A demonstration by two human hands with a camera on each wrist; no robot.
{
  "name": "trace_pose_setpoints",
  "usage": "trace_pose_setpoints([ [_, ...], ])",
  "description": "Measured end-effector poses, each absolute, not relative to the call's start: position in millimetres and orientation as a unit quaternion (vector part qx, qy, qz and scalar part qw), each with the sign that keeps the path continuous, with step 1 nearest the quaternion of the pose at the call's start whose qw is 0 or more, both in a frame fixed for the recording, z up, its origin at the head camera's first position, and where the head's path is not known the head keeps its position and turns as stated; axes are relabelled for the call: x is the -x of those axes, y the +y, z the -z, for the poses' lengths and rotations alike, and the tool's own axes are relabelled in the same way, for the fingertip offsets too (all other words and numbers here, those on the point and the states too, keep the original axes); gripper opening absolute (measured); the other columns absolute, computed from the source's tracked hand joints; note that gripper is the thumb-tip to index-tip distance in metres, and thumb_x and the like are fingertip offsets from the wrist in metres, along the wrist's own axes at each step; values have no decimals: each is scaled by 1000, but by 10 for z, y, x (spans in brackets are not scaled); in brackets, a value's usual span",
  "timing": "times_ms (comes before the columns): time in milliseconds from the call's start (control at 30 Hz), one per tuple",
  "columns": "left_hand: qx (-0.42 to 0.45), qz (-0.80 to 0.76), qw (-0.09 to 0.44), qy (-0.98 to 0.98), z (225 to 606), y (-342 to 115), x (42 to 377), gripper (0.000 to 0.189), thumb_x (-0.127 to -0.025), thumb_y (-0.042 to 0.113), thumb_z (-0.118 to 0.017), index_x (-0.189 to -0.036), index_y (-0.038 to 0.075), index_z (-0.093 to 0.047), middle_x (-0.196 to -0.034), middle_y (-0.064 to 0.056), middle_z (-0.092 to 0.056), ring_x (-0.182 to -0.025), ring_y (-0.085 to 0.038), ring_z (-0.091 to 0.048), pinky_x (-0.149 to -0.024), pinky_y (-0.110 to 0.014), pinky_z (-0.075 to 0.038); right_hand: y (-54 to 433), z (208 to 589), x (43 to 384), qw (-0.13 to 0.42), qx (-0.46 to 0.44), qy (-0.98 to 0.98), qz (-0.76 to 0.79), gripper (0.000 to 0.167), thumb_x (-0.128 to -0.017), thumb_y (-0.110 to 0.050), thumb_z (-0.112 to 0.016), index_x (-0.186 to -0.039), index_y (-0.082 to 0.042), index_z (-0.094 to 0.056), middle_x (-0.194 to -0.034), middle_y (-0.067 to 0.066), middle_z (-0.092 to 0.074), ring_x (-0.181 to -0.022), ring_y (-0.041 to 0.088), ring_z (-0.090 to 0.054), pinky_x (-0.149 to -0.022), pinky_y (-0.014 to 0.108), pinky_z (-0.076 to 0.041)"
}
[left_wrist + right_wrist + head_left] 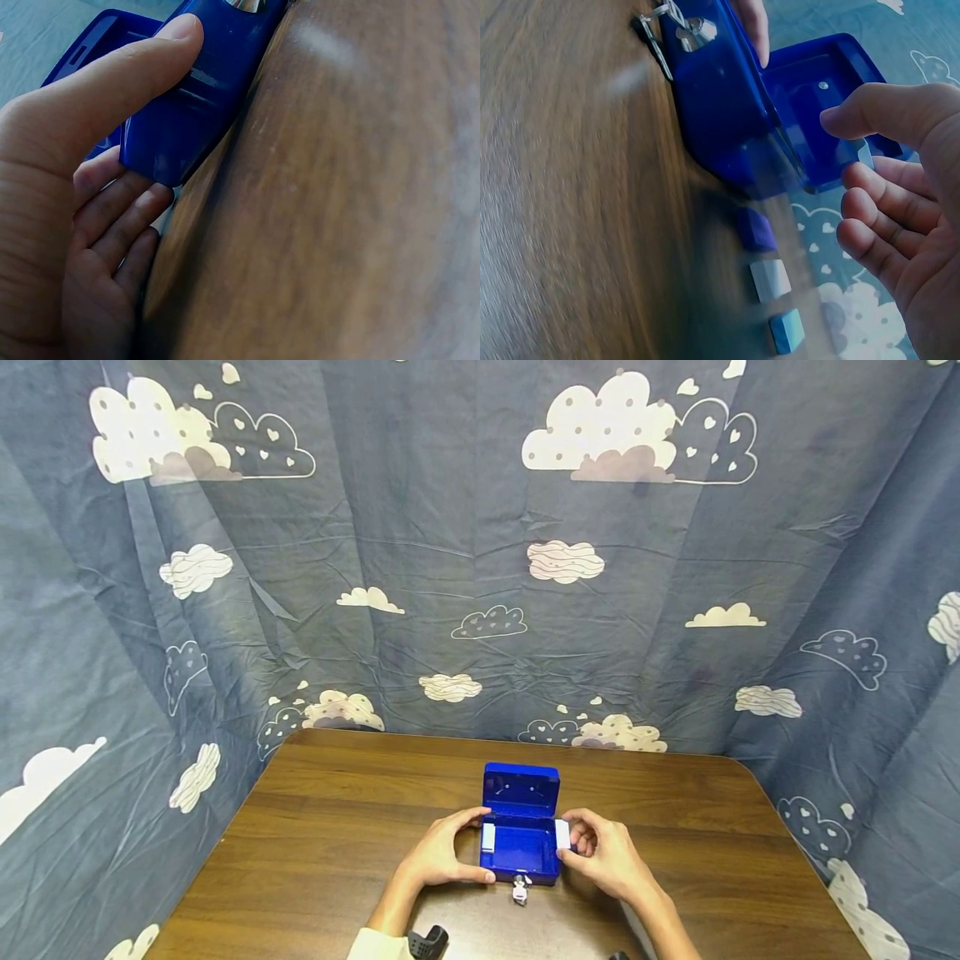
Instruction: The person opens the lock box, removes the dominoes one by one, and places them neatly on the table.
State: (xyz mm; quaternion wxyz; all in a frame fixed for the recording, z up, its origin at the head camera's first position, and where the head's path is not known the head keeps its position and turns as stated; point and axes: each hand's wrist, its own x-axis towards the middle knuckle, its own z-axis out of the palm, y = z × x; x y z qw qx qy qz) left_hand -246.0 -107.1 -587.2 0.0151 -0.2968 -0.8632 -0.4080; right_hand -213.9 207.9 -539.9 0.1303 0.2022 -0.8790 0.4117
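A blue cash box (520, 878) stands on the table with its lid (521, 789) raised at the back. My left hand (442, 853) grips its left side, thumb on the front (180, 45) and fingers towards the back. Inside, against the left wall, is a white block (488, 837). At the box's right edge, my right hand (603, 853) pinches another white block (562, 834) between thumb and index finger; only a sliver of it shows in the right wrist view. Keys (520, 891) hang from the front lock.
In the right wrist view, a purple block (756, 229), a white block (770, 280) and a light blue block (787, 331) lie in a row beside the box. The wooden table (337, 810) meets a cloud-patterned curtain (420, 527) behind.
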Motion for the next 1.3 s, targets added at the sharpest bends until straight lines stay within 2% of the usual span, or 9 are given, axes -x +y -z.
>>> trace_pose_setpoints([
  [233, 296, 406, 19, -865, 5866, -1089, 2482, 97, -66, 53, -93, -150, 24, -52, -132, 3, -68, -121, -14, -63, -109, -43, -49, 2146, 5396, 2155, 151, -206, -878, -405, 42, -70, -2, -89, -107, -5, -69, -76, 0, -63, -61, 13, -58, -54, 19, -47],
  [700, 295, 405, 15, -865, 5856, -1085, 2467, 97, -67, 53, -93, -150, 24, -52, -133, 4, -68, -122, -14, -63, -110, -44, -48, 2278, 5417, 2105, 131, -175, -884, -414, 43, -72, 0, -87, -110, -7, -69, -79, 0, -64, -65, 11, -59, -57, 23, -51],
  [933, 304, 405, 23, -862, 5853, -1085, 2479, 98, -66, 52, -93, -150, 21, -52, -133, 3, -68, -121, -15, -64, -108, -43, -49, 2358, 5440, 2093, 148, -177, -882, -411, 44, -70, 2, -88, -110, -5, -69, -79, 0, -64, -66, 8, -59, -56, 23, -51],
  [1300, 303, 402, 20, -864, 5873, -1068, 2470, 98, -66, 53, -93, -150, 23, -52, -133, 5, -68, -121, -15, -63, -109, -42, -49, 2463, 5455, 2028, 151, -164, -888, -403, 44, -70, 3, -86, -109, -5, -69, -78, 1, -64, -65, 10, -59, -56, 24, -51],
])
